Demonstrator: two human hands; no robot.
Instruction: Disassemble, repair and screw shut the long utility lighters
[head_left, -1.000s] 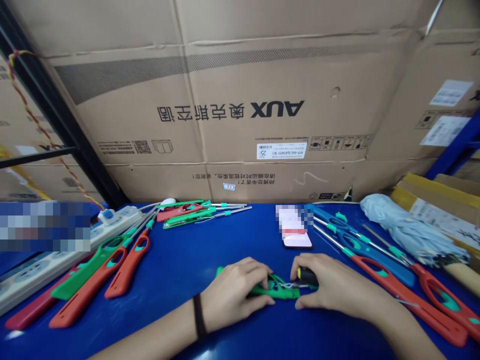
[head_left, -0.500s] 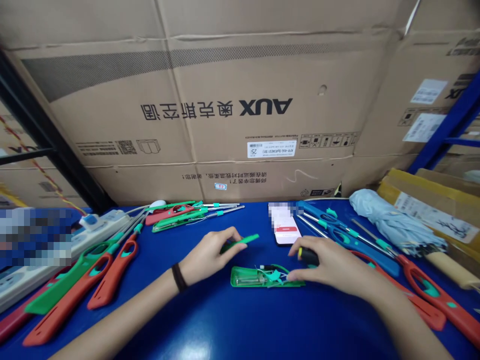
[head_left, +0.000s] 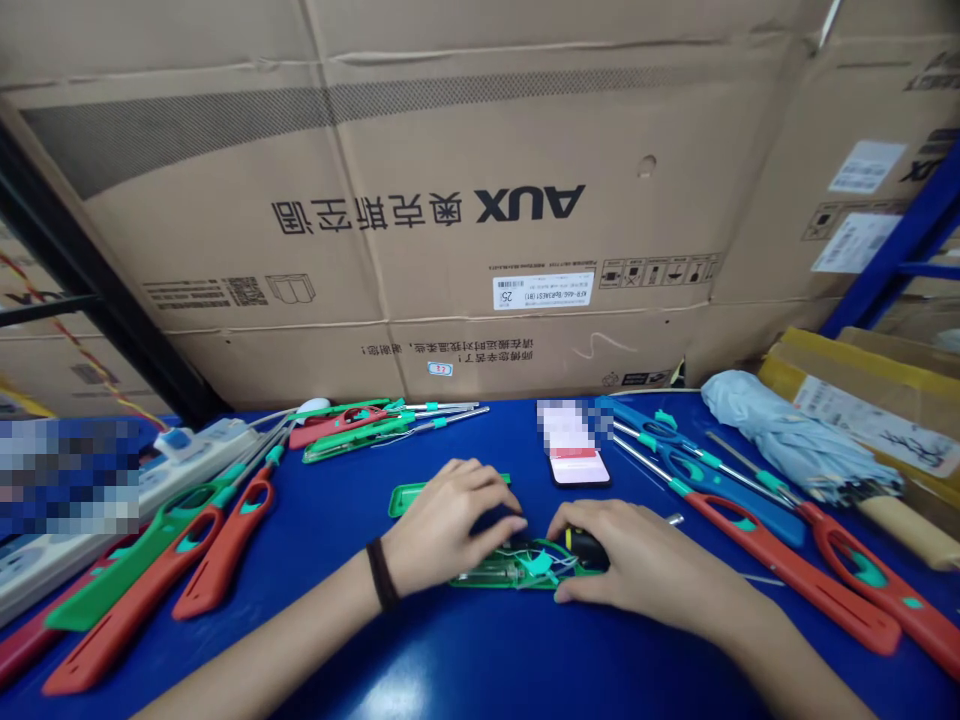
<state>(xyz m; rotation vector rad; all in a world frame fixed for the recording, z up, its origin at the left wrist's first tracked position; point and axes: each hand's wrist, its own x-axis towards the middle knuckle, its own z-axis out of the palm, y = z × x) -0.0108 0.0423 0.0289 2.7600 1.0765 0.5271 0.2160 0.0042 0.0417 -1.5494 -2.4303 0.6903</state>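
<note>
My left hand (head_left: 457, 525), with a dark band at the wrist, reaches over the left end of an opened green lighter (head_left: 487, 575). Its fingers are bent and stand apart from the thumb, with nothing visible between them. Inside the lighter's half-shell a clear tank, thin wires and a teal trigger piece show. Behind that hand lies a separate green shell half (head_left: 405, 497), partly covered. My right hand (head_left: 622, 555) is closed around a screwdriver (head_left: 587, 548) with a black and yellow handle, its thumb and fingertips at the lighter's right end.
Red and green long-necked lighters (head_left: 225, 550) lie at the left by a white power strip (head_left: 217, 440). More lie at the back left. Blue and red ones (head_left: 787, 570) lie at the right near a folded umbrella (head_left: 795, 435). A phone (head_left: 577, 467) rests before the cardboard wall (head_left: 420, 130).
The green shell half has left my left hand and lies on the table behind it. That hand has moved right and down to the opened lighter. My right hand keeps the screwdriver, moved slightly lower.
</note>
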